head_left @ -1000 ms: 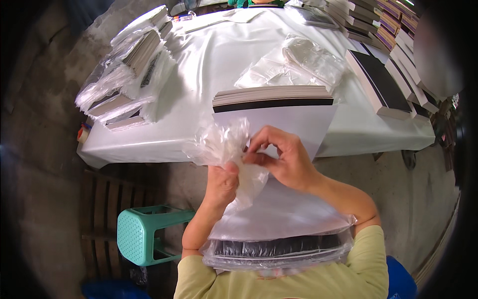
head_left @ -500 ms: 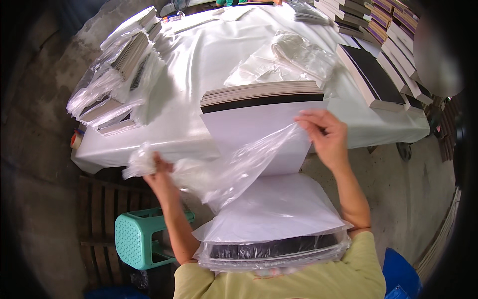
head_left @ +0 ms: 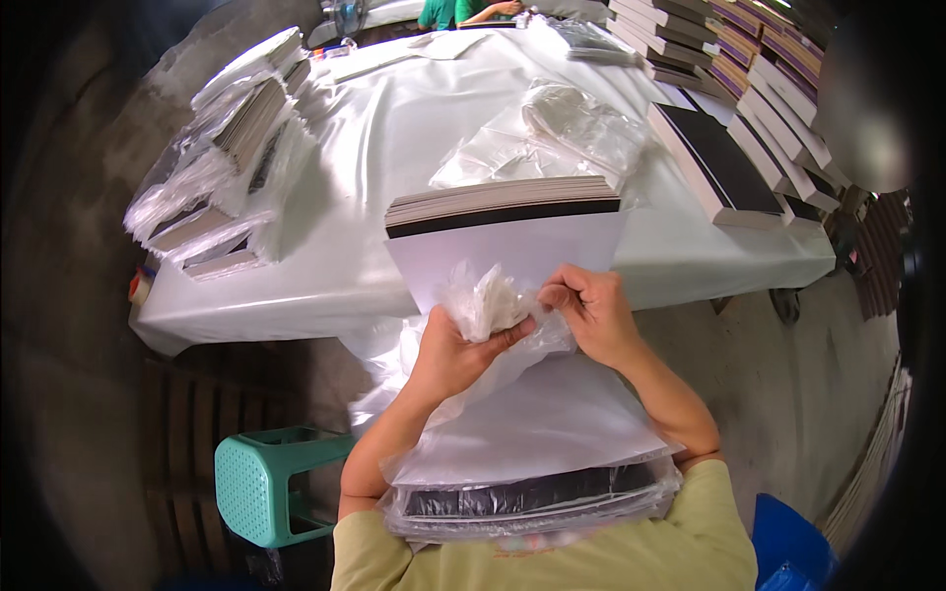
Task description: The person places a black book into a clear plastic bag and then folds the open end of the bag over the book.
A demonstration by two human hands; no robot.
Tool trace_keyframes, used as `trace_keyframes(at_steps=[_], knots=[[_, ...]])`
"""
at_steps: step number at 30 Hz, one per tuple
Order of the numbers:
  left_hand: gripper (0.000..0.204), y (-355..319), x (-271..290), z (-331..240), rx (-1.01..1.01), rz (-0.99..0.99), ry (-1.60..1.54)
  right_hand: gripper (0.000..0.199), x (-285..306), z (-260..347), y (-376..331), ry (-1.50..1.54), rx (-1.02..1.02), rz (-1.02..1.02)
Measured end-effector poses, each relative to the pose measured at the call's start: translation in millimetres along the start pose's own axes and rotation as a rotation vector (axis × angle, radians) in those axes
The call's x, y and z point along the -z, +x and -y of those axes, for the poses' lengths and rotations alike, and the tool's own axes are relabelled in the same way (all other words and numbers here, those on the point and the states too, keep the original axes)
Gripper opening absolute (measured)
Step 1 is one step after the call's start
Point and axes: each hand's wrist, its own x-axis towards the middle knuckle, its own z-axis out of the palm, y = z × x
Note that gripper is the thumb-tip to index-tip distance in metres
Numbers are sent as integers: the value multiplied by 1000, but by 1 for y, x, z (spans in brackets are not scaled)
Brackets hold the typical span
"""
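Observation:
Bunched clear plastic bags (head_left: 485, 300) are gripped in my left hand (head_left: 458, 355), its fingers closed around the crumpled end. My right hand (head_left: 596, 313) is pinched close beside it, with a thin edge of the plastic between thumb and fingers. Just beyond my hands, a stack of grey and black boards (head_left: 503, 202) lies at the table's near edge, a white sheet (head_left: 503, 244) along its near side. Against my body rests a plastic-wrapped stack (head_left: 537, 497) with a white top and a black layer. Part of the plastic hangs below my left hand.
Several plastic-wrapped stacks (head_left: 222, 163) stand at the table's left. Black-topped board stacks (head_left: 719, 163) line the right. Folded clear plastic (head_left: 581, 123) lies mid-table on the white cover (head_left: 365, 227). A green stool (head_left: 281, 483) stands lower left. Someone in green (head_left: 473, 12) is at the far end.
My left hand has moved right and up, carrying the bunched plastic to the middle. My right hand has come down and left beside it. The stretched plastic between them is now gathered.

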Motion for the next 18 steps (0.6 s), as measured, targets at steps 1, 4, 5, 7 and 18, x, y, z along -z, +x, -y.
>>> trace_keyframes(at_steps=[1,4,5,7,18], knots=[[22,-2,-1,7,-20,5,32,24,0,-4,0,105,-15,32],[24,2,-6,27,-117,-195,-62,35,-6,-27,1,456,-45,121],[25,3,-8,28,-95,-195,-137,34,-9,-33,0,595,-45,142],[25,-1,-10,27,155,-205,-537,33,-16,-42,0,739,-21,177],[52,-15,3,29,344,437,-444,26,2,-32,0,934,-291,305]])
